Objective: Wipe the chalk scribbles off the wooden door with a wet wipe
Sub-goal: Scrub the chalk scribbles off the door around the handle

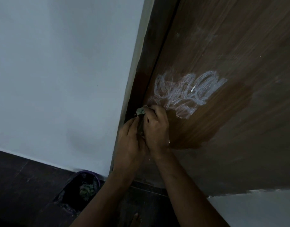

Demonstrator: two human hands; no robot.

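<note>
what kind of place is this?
Likely a home interior doorway: brown wooden door with white chalk scribbles, plain white painted wall, and a lined bin on dark floor tiles.

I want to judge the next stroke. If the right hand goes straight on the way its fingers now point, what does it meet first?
Probably the chalk scribbles: the right hand, holding the wet wipe, points up the door, and their lower edge begins just past its fingertips.

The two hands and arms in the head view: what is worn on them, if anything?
Both forearms are bare up to the frame edge, with no sleeves, gloves or watch in view. The right hand shows a small bright glint near its lower edge, maybe a ring, too small to tell. The left hand wears nothing visible.
</note>
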